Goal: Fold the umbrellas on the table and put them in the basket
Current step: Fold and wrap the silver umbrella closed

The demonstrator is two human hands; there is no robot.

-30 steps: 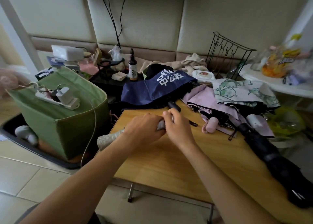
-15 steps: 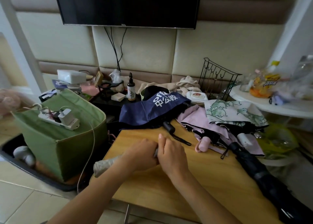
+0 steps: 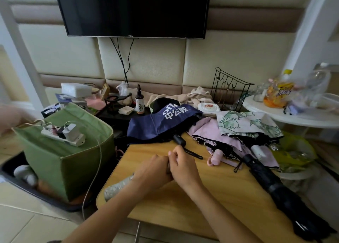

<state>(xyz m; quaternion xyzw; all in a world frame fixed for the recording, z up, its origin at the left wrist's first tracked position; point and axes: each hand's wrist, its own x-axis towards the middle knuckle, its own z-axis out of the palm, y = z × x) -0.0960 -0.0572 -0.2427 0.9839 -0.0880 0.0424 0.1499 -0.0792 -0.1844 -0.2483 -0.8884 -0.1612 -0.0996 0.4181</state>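
At the near left of the wooden table (image 3: 183, 202), both my hands meet over one small grey umbrella (image 3: 117, 186). It is rolled tight; its far end pokes out past the table's left edge, under my left forearm.

Grip: left hand (image 3: 153, 171) curls over the umbrella's body, fingers wrapped round it. Right hand (image 3: 183, 166) sits hard against the left, fingers curled and pinching at the end of the same umbrella. What exactly the fingertips work on, strap or handle, is hidden between the hands. My guess is the closing strap.

Position relative to grip: the umbrella runs from my hands down and to the left, lying low on the tabletop. Most of its length is on the left-hand side of the grip, only a short hidden part under the right.

Progress, as judged:
- This one looks nearly folded, not yet in the basket.
- Green fabric basket (image 3: 62, 151) stands on the floor just left of the table, a white power strip (image 3: 63, 135) resting across its top. I see no umbrella inside, though the interior is mostly out of sight.
- Left to do: navy umbrella (image 3: 157, 125) with white lettering, loose at the table's far edge; pink umbrella (image 3: 211, 132) and leaf-print umbrella (image 3: 245, 122), heaped together unrolled; long black umbrella (image 3: 280, 193), closed, along the right edge.

Early stage, most work ahead.
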